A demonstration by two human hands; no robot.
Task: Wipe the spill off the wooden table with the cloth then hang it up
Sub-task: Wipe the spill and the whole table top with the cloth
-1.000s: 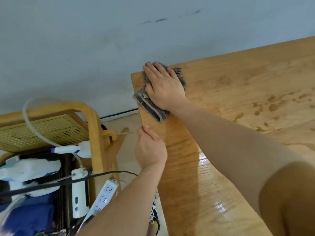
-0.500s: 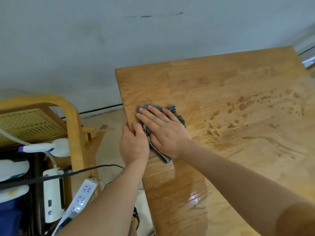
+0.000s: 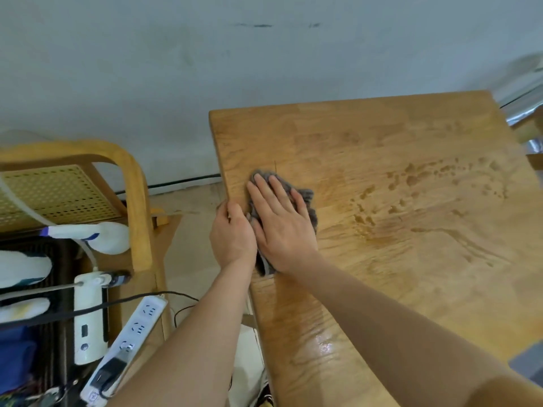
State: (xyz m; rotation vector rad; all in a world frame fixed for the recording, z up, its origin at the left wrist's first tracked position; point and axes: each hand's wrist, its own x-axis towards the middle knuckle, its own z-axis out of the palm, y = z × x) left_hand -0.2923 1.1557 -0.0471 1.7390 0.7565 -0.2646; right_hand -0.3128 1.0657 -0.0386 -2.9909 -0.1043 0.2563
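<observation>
Two hands at work; items listed left to right.

Chair (image 3: 133, 201): bentwood frame, perforated seat, standing left of the tabletop, well apart from the work. Below it, a white power strip (image 3: 132, 333) on the floor.

Left hand (image 3: 232, 233): curled over the left edge of the tabletop (image 3: 411, 289), fingers wrapped out of sight under the rim; it grips the edge only, no cloth.

Cloth (image 3: 307, 198): grey, bunched, lying on the tabletop just inside the left edge, mid-depth.

Right hand (image 3: 282, 221): spread flat, fingers extended, palm pressing down on the cloth; a press rather than a closed grip.

Spill (image 3: 411, 186): droplets and a thin trail of liquid across the right and far-right part of the tabletop, well apart from the cloth. A glossy wet patch (image 3: 326, 345) also shows near the person.

Status, as judged: wiping under way at the left side; the main droplets to the right appear unwiped. Hanging the cloth is not yet begun; no hook or rail is visible.
</observation>
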